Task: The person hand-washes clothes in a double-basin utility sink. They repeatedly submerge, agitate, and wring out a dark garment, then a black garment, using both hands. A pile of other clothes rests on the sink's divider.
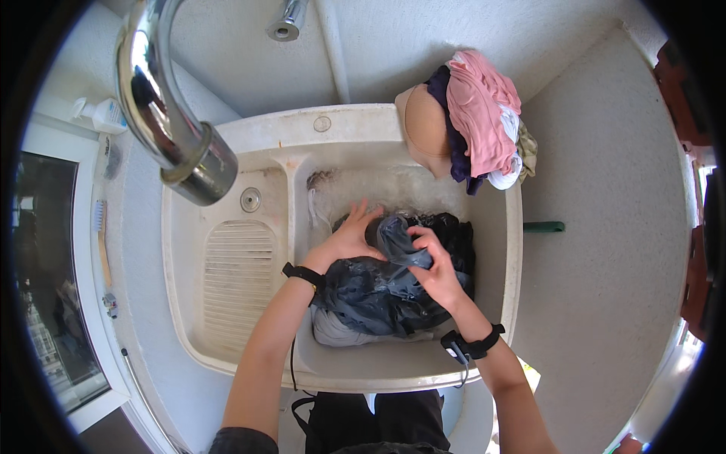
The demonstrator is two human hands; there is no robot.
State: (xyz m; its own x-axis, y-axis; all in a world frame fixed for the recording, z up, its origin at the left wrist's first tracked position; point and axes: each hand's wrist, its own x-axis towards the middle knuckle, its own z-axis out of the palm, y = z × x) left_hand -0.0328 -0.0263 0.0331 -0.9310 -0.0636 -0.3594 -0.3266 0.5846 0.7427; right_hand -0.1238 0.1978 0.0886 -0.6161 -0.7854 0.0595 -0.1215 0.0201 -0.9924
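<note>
In the right basin of a double laundry sink (pixel 513 267), wet dark grey garments (pixel 368 289) lie in water, with black cloth (pixel 456 232) behind them and a light grey cloth (pixel 340 332) under their near edge. My right hand (pixel 437 264) pinches a bunched fold of dark grey fabric (pixel 397 238), raised slightly above the pile. My left hand (pixel 351 235) rests on the dark cloth beside that fold, fingers spread and thumb towards it; its palm side is hidden. Both wrists wear black straps.
Pink (pixel 479 113), white, navy and beige clothes hang over the sink's back right corner. A chrome faucet (pixel 198 164) arches over the left basin, which has a ribbed washboard (pixel 238 272) and a drain (pixel 250 200). A brush (pixel 102 238) and a white bottle (pixel 105 116) stand along the left ledge.
</note>
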